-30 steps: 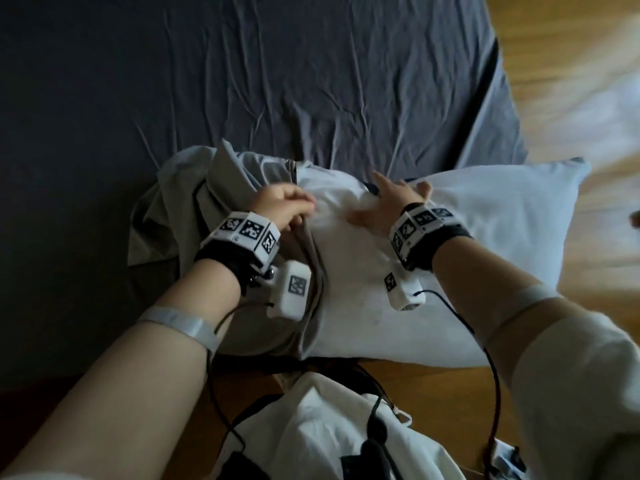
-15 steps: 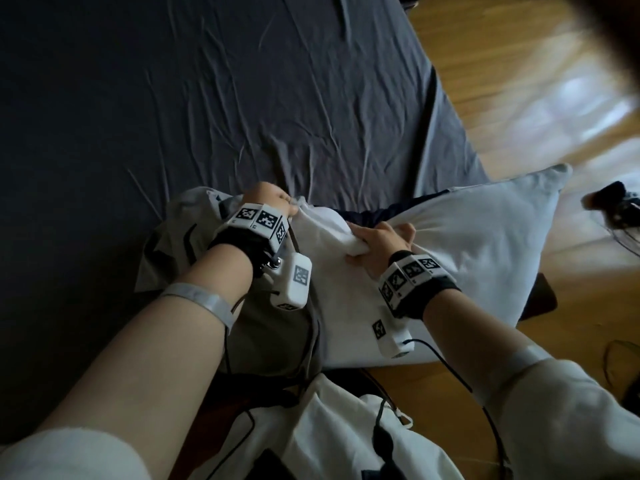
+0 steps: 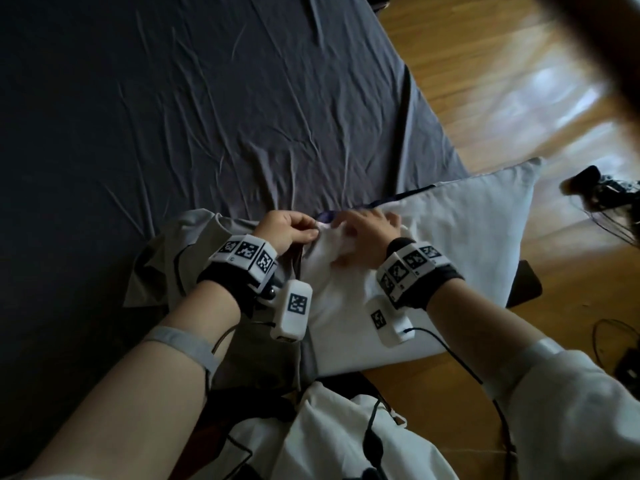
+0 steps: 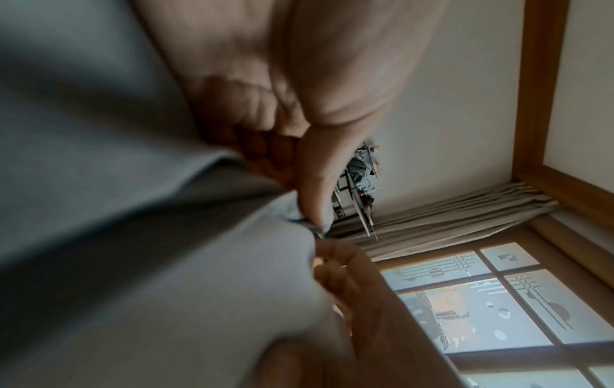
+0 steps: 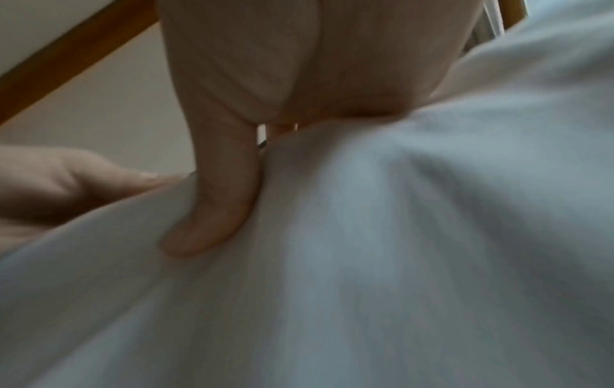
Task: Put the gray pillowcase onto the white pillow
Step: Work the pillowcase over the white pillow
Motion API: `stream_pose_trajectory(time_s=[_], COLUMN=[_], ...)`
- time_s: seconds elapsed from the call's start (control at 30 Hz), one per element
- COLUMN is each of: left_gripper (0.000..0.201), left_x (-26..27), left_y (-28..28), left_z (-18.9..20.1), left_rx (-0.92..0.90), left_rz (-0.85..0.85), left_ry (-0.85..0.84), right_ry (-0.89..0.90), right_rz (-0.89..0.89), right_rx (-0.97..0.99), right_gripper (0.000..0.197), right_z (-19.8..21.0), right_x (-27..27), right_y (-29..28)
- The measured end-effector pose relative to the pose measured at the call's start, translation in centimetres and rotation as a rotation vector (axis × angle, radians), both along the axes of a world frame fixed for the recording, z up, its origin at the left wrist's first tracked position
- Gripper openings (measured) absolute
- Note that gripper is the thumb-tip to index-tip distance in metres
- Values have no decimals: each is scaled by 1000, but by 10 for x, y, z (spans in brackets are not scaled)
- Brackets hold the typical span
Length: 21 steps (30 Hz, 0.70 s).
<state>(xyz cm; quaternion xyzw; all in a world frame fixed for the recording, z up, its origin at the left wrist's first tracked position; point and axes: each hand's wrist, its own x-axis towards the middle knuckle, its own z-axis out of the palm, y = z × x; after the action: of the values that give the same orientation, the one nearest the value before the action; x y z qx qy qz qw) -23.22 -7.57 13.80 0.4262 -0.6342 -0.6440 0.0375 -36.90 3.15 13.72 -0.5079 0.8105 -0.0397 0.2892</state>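
Note:
The white pillow lies across the near edge of the bed, its right end past the mattress. Bunched over its left end is the gray pillowcase. My left hand pinches the pillowcase's opening edge at the pillow's far left corner; the left wrist view shows thumb and fingers curled on gray fabric. My right hand grips the pillow's corner just beside it, thumb dug into the white fabric.
A dark gray bedsheet covers the mattress ahead and to the left. Wooden floor lies to the right, with dark cabled gear at the right edge. White clothing and cables hang below my arms.
Both hands have moved up to the pillow's far left corner and closed together. The right hand went from lying flat on the pillow to gripping its corner.

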Motion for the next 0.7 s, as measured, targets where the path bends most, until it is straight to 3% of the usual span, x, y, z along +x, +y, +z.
stream_pose_trajectory(time_s=[0.07, 0.17, 0.27, 0.33, 0.4, 0.57, 0.7], left_gripper=[23, 14, 17, 22, 15, 29, 17], left_x=[4, 7, 11, 11, 10, -10, -19], left_y=[3, 6, 2, -6, -18, -21, -22], left_z=[0, -2, 0, 1, 0, 17, 22], left_rx=[14, 37, 63, 82, 79, 81, 173], left_rz=[-16, -13, 51, 154, 271, 296, 290], left_ry=[6, 8, 27, 11, -27, -53, 46], right_ry=[16, 61, 50, 46, -3, -206, -234], right_rz=[11, 128, 127, 60, -15, -187, -200], right_rx=[-5, 234, 328, 239, 96, -90, -74], right_gripper=[102, 129, 119, 107, 100, 105, 109], right_z=[2, 0, -3, -2, 4, 23, 12], right_x=[-10, -15, -9, -1, 6, 19, 12], right_y=[-7, -19, -23, -22, -22, -31, -46])
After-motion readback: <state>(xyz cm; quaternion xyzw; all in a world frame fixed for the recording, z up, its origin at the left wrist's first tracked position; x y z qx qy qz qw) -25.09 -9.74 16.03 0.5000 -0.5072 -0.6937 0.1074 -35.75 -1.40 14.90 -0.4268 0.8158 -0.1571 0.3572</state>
